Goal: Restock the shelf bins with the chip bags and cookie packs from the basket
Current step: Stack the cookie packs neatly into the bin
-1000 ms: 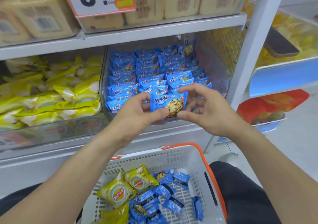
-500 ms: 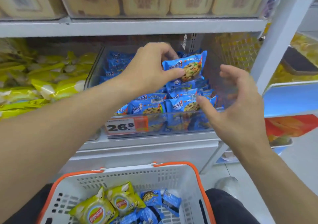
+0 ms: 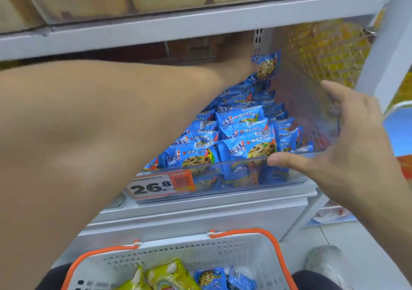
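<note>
Restocking the snack aisle: your left arm (image 3: 93, 133) fills most of the view, stretched deep under the shelf (image 3: 200, 20) into the clear cookie bin (image 3: 240, 179). That bin already sits well stocked, its blue packs (image 3: 240, 133) banked from the front lip up toward the back wall. At the bottom edge, the white basket (image 3: 196, 256) with orange handles rests on your lap, and it is not yet empty: yellow chip bags (image 3: 166, 275) and a few blue cookie packs (image 3: 210, 277) lie in it, so both kinds have more trips to make. How many are left below the frame edge cannot be told.

Your right hand (image 3: 347, 149) grips the bin's front right corner, thumb along the front lip and fingers over the side wall, apparently steadying it. Your left hand (image 3: 236, 66), far back in shadow, holds one cookie pack (image 3: 266, 64) upright against the bin's rear right corner, above the pile; the fingers themselves are hidden behind the wrist. The pack looks about to be set down, not yet released. A price tag (image 3: 160, 185) fronts the bin.
</note>
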